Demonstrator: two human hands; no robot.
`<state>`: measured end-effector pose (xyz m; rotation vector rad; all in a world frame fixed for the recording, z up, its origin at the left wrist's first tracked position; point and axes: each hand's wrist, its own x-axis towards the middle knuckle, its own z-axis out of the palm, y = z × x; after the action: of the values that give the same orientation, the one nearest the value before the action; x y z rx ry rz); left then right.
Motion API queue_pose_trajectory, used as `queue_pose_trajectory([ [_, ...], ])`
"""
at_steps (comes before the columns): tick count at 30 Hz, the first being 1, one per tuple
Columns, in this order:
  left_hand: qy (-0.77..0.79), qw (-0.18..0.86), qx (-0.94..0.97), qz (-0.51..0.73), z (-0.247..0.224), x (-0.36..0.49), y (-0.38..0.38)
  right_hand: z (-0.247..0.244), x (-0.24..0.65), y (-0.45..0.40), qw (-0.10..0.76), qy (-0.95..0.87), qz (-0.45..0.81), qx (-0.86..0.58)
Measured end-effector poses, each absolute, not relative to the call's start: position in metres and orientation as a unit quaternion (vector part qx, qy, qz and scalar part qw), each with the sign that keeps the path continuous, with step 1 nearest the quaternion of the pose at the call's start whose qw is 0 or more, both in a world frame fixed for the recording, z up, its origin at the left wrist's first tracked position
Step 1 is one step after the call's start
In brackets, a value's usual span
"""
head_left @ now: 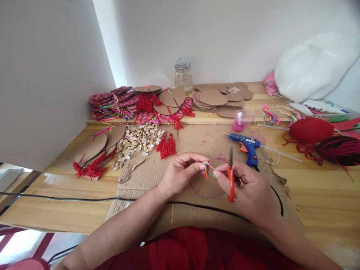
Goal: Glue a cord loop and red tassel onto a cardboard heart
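Note:
Between thumb and forefinger, my left hand (182,170) pinches a small bundle of coloured cords (206,168), with orange, white and green strands showing. My right hand (250,187) holds orange-handled scissors (231,183), their blades pointing up and away from the cords. The right thumb and fingertip also pinch a thin pale strand that runs from the bundle. Both hands are above a cardboard sheet (146,180) on the wooden table. Part of the scissors' handle is hidden by my right fingers.
Beyond my right hand lies a blue glue gun (247,144). Peanut shells (140,138) and a red tassel (166,145) are at left centre. Cardboard discs (210,96), a water bottle (183,73) and red yarn (311,130) stand farther back. A black cable (84,199) crosses the front.

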<state>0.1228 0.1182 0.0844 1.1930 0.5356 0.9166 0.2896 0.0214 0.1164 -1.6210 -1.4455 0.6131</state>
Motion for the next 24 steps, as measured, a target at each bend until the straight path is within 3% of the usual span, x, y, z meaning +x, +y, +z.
queue_pose_trajectory([
  [3,0.231,0.712,0.513,0.42,0.084,0.123,0.12,0.123,0.292,0.012,0.454,-0.53,0.377,-0.609],
  [9,0.203,0.732,0.497,0.42,0.082,0.122,0.122,0.123,0.283,-0.002,0.358,-0.472,0.659,-0.463],
  [24,0.221,0.726,0.497,0.419,0.085,0.122,0.123,0.11,0.279,0.001,0.38,-0.431,0.696,-0.43],
])
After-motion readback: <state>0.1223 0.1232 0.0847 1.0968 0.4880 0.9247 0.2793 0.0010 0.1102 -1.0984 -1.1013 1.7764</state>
